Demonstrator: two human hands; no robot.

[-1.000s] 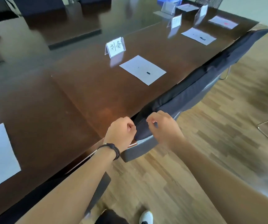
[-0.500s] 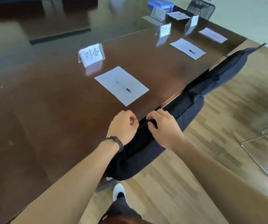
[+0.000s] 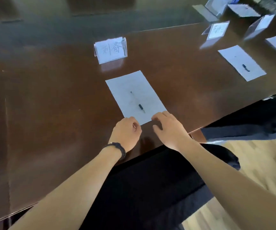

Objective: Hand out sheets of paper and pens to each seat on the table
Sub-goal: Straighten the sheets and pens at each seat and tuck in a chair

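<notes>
This seat is served — a sheet of paper (image 3: 135,97) with a pen (image 3: 138,102) on it lies on the bench (image 3: 50,105), near the name card (image 3: 110,49). A far-right sheet (image 3: 242,63) is set too. Half a second ago both hands gripped the black chair (image 3: 142,188); now the left hand (image 3: 126,132) pinches the sheet's near corner, and the right hand (image 3: 168,128) touches its near edge with loosely spread fingers.

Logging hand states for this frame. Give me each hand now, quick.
Left hand: fingers curled, at the near edge of the sheet of paper; grip cannot be told.
Right hand: open, fingertips at the sheet's near corner.
</notes>
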